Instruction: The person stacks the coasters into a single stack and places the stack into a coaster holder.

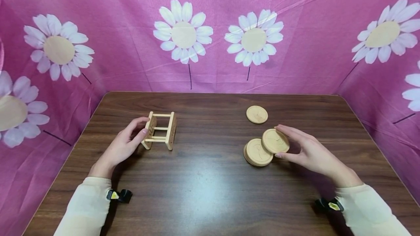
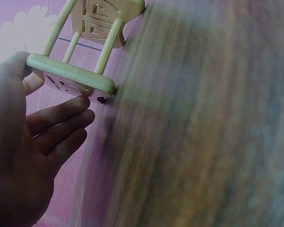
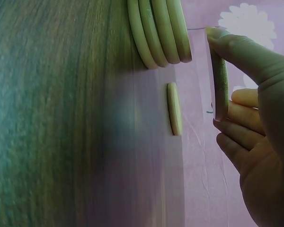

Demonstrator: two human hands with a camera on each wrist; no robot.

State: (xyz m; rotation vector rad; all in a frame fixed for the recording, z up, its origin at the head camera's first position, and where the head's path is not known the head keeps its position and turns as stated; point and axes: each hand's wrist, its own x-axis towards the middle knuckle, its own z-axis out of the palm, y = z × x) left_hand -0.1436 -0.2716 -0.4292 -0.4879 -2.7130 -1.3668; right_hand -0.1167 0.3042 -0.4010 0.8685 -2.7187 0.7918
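Note:
My left hand (image 1: pixel 126 145) grips the left side panel of a small wooden coaster rack (image 1: pixel 172 130) standing on the table, its thumb and fingers at the panel's two ends. In the left wrist view, dowels join the rack's two cut-out side panels (image 2: pixel 71 75). With thumb and fingers at its edge, my right hand (image 1: pixel 308 152) holds a round wooden coaster (image 1: pixel 275 141) with line engraving. In the right wrist view that coaster (image 3: pixel 219 85) is apart from a stack of several coasters (image 3: pixel 163 33). From the head view it overlaps the stack's (image 1: pixel 258 153) right edge.
A single coaster (image 1: pixel 257 114) lies flat on the table, beyond the stack. The dark wood-grain table (image 1: pixel 203 192) reaches back to a pink cloth (image 1: pixel 216 72) printed with white daisies, which hangs at the back and sides.

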